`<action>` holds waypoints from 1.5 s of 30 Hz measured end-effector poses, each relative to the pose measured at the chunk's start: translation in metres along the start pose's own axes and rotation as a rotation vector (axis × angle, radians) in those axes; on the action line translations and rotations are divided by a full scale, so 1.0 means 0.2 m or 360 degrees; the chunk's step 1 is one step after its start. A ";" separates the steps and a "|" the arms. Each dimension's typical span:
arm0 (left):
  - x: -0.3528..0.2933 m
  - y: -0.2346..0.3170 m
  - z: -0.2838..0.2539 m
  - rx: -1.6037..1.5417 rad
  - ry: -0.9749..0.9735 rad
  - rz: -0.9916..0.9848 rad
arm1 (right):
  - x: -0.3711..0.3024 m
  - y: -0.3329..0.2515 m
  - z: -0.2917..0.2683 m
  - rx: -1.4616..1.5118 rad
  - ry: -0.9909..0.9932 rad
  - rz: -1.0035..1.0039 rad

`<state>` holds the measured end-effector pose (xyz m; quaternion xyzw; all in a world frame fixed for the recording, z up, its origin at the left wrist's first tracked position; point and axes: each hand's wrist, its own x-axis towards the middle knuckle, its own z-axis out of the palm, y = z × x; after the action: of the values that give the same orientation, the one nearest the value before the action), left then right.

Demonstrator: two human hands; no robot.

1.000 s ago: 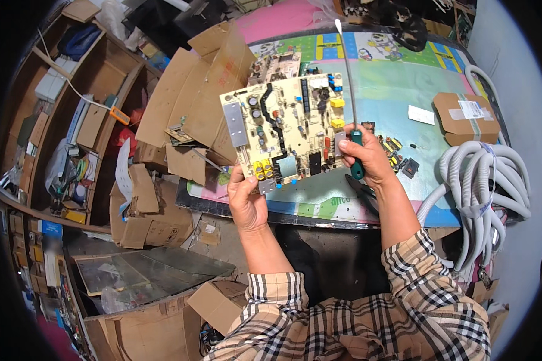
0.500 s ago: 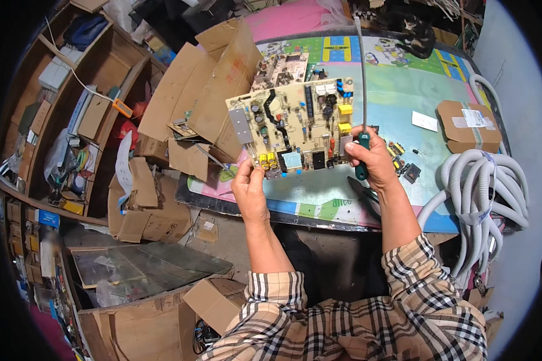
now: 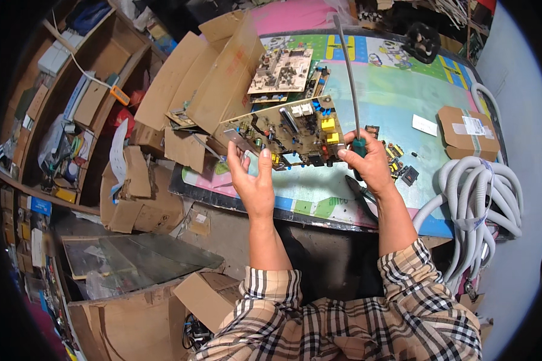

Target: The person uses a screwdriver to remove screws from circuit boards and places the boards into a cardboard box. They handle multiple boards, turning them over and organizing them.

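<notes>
A tan circuit board (image 3: 295,132) with yellow, blue and black parts is tilted above the near side of the table. At its left end my left hand (image 3: 254,183) cradles the near edge by a metal heat sink (image 3: 242,143), thumb and fingers spread around the corner. My right hand (image 3: 370,162) grips the board's right edge. The same hand holds a long screwdriver (image 3: 351,78), its green handle in the palm and its grey shaft pointing up and away. Beneath that hand, dark-handled pliers (image 3: 360,191) lie on the table, partly hidden.
More circuit boards (image 3: 281,71) lie beyond, beside an open cardboard box (image 3: 220,78). Loose electronic parts (image 3: 408,174) lie right of my right hand. Farther right are a small carton (image 3: 468,137) and a coiled grey hose (image 3: 470,204). A black cat (image 3: 420,42) is at the far edge.
The board has tipped flatter and dropped slightly, uncovering the boards behind it. My left thumb and fingers have spread apart at its edge. The screwdriver shaft leans further left.
</notes>
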<state>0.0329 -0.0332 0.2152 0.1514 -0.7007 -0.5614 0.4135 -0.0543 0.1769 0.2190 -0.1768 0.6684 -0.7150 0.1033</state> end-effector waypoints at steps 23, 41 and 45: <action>-0.01 0.11 0.00 0.0068 0.0415 0.0146 | 0.01 0.07 0.05 -0.0293 0.0156 -0.0131; -0.02 0.08 0.02 -0.0163 0.0391 0.0285 | 0.04 0.10 0.05 -0.0308 0.0161 -0.0074; -0.02 0.07 0.03 -0.0164 0.0387 0.0232 | 0.03 0.08 0.02 -0.0274 0.0162 -0.0001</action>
<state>0.0337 -0.0216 0.2260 0.1456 -0.6247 -0.5427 0.5422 -0.0594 0.1686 0.2047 -0.1487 0.7318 -0.6630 0.0534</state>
